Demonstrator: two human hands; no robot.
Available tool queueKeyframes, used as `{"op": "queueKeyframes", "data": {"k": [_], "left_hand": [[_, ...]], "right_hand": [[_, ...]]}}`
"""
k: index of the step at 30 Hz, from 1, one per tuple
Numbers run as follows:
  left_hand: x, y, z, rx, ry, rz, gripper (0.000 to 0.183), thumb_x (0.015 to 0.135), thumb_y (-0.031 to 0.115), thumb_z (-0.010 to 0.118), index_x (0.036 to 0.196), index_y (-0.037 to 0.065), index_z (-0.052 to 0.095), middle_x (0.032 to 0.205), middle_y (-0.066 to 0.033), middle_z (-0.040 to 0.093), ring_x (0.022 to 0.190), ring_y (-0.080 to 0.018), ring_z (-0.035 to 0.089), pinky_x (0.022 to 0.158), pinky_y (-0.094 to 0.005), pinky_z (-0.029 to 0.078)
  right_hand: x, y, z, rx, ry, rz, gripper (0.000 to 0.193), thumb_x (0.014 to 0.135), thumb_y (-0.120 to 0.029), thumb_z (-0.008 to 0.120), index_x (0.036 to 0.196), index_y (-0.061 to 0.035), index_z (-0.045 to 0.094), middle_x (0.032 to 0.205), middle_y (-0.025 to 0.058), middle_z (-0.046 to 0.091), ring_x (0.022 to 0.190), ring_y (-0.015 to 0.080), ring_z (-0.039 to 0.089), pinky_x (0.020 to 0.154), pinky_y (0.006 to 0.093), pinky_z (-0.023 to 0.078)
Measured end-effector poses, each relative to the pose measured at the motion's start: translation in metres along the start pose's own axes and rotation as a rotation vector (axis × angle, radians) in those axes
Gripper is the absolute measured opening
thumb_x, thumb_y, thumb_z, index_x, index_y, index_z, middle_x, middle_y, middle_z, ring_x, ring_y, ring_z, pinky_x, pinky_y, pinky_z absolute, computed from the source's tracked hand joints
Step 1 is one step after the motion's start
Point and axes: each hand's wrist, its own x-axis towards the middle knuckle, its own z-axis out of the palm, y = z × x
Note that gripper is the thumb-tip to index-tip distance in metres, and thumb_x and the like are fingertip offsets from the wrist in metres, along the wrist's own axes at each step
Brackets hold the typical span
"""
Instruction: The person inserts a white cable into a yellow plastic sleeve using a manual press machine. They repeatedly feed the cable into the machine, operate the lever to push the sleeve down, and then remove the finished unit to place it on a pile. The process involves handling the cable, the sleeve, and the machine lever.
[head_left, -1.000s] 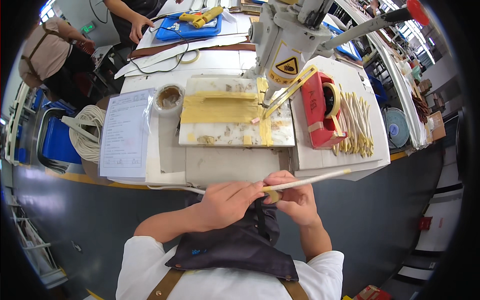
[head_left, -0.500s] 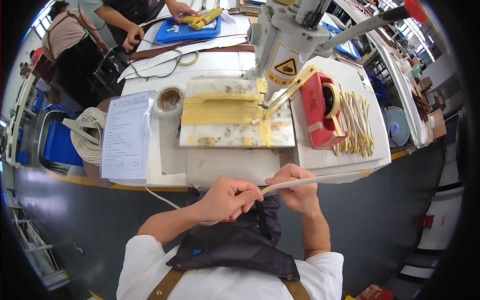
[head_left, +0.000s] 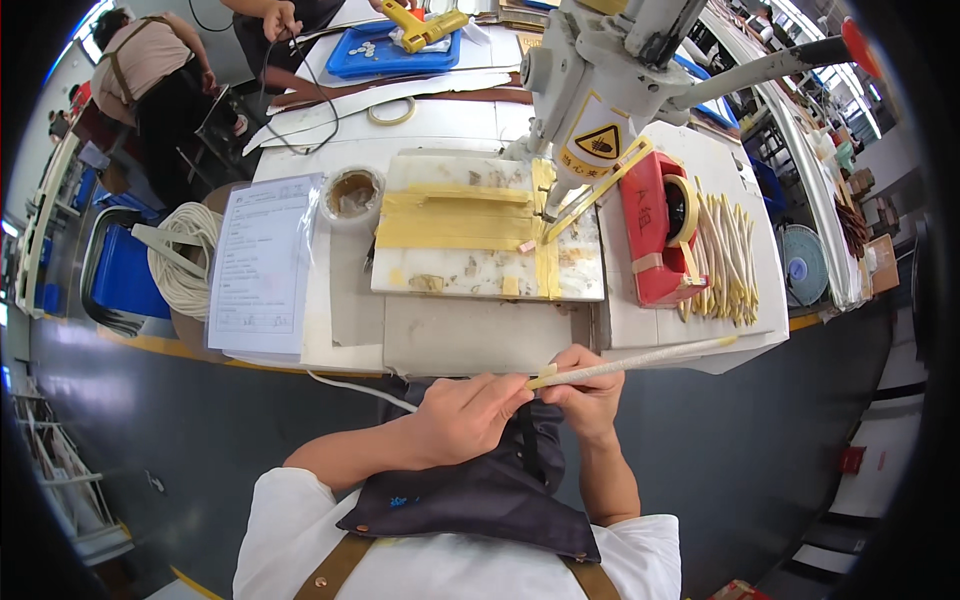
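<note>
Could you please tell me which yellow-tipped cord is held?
The cord in the left hand and right hand; the other cords lie beside the red dispenser.

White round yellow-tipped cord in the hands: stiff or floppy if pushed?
The cord looks fairly stiff: its free end juts nearly straight past the right hand. Probably light, being thin. Might roll if set down, since it looks round.
</note>
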Motion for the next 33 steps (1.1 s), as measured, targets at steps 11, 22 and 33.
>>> {"op": "queueKeyframes", "data": {"k": [11,22,33], "left_hand": [[0.013,-0.023,-0.014,-1.523,-0.577,-1.244,0.027,0.103,0.024,0.058,0.097,-0.001,0.067,0.068,-0.0041,0.06,0.038,-0.0048,0.044,0.034,-0.0209,0.032],[0.022,-0.005,-0.033,-0.843,-0.379,-1.017,0.03,0.104,0.026,0.058,0.111,-0.001,0.069,0.073,-0.0019,0.061,0.048,-0.0034,0.05,0.041,-0.0187,0.038],[0.016,-0.033,-0.045,-0.85,-0.384,-1.053,0.028,0.102,0.021,0.06,0.11,-0.004,0.069,0.076,-0.003,0.064,0.058,-0.0055,0.056,0.05,-0.0203,0.048]], "right_hand": [[0.015,0.022,0.007,0.85,-0.385,0.225,0.025,0.081,-0.015,0.084,0.099,-0.0008,0.073,0.088,0.0071,0.059,0.072,0.0163,0.062,0.059,0.0272,0.045],[0.033,-0.015,0.003,0.1,-0.218,0.235,0.027,0.088,-0.005,0.073,0.112,0.007,0.068,0.101,0.0133,0.068,0.082,0.0178,0.066,0.076,0.032,0.056],[0.072,-0.02,-0.02,0.339,0.059,0.198,0.032,0.099,-0.007,0.06,0.128,0.007,0.059,0.104,0.0135,0.069,0.081,0.0157,0.065,0.075,0.0293,0.054]]}}
